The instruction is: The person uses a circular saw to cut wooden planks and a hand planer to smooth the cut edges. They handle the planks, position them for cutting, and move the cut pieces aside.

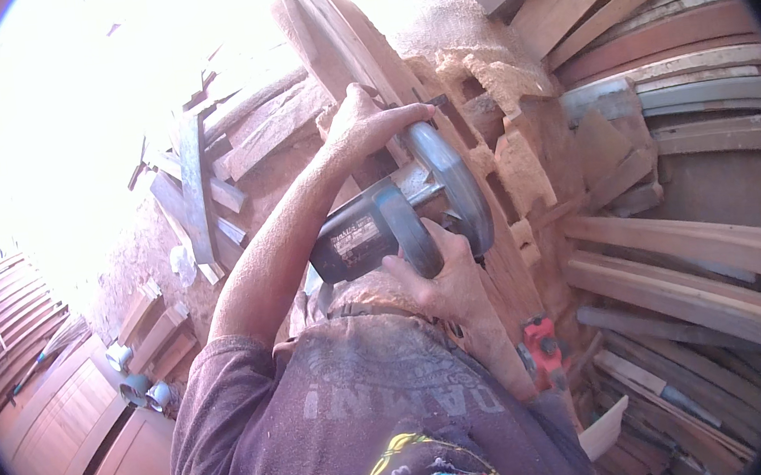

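A grey circular saw (358, 242) with a rounded blade guard (460, 184) rests over long wooden planks (338, 31) in front of my body. My right hand (451, 278) wraps around its looped handle (410, 235). Farther ahead, my left hand (359, 128) bears on the planks. Its thumb stretches right to the saw's front edge, while the other fingers bend down over the wood and are partly hidden. The blade is out of sight.
Sawdust-covered blocks with cut-out slots (520, 164) stand right of the saw. Stacked boards (693, 253) fill the right side. Loose offcuts (197, 191) lie to the left, near wooden panels (69, 432). A red tool (546, 354) sits beside my right forearm. Glare washes out the upper left.
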`<state>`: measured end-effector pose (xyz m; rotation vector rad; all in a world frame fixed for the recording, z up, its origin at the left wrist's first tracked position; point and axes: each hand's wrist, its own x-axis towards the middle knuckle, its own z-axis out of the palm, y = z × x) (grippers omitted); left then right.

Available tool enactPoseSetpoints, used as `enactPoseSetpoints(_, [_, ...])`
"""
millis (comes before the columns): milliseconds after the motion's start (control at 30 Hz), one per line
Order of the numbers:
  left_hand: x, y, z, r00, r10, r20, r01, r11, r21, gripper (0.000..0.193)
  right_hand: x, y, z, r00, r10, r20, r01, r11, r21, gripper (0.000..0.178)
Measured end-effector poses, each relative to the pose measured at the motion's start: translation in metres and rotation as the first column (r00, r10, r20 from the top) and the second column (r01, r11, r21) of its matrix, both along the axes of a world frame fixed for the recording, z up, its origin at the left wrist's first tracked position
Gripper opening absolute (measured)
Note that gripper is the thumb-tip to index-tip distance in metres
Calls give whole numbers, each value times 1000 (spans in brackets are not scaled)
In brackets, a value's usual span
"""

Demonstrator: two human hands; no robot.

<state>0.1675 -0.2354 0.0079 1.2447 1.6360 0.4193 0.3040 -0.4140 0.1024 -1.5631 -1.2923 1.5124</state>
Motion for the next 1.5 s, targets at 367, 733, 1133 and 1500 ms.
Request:
enactPoseSetpoints(367, [-29,42,7,996,-11,93,20,996,-90,108,-20,38,-15,998,53,-46,-51,997,51,22])
enactPoseSetpoints(733, [-52,72,11,998,-5,70,7,999,-35,111,-40,78,-25,991,129,-45,-127,991,52,33])
enactPoseSetpoints(1133, [-80,124,-6,991,-3,137,10,999,-50,125,-68,134,-26,994,99,-41,-96,993,72,26])
enactPoseSetpoints(1500, [-106,161,-3,990,-60,125,71,994,-86,124,-87,172,-25,993,120,-24,-120,993,-3,27])
